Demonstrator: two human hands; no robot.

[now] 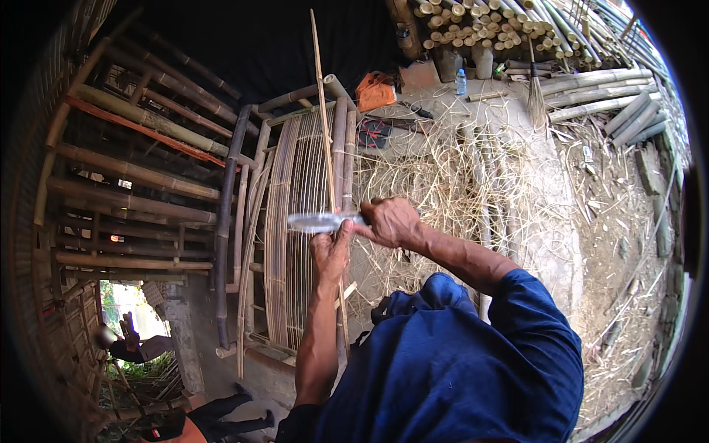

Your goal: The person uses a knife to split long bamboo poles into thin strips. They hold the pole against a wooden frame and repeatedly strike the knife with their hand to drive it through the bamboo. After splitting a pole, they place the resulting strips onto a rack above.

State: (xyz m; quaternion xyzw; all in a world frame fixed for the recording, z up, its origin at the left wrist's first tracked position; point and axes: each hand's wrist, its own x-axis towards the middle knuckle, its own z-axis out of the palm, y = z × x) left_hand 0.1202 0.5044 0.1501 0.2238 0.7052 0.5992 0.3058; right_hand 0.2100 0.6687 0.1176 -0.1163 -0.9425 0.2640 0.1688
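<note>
My right hand (391,221) is closed around the handle of a broad-bladed knife (314,222), whose shiny blade points left. A long, thin bamboo strip (322,96) stretches from the far side back toward me, and the blade lies across it. Just below the blade, my left hand (330,249) grips the strip, its thumb up near the metal. To the left, under the blade tip, narrow slats and cords lie side by side on a bamboo frame (341,148).
Bamboo shavings (436,181) litter the ground at right. An orange bag (377,91), a water bottle (461,82), a broom (535,100) and stacked bamboo poles (487,22) are farther off. A bamboo rack (140,181) fills the left. Another person (221,417) is at lower left.
</note>
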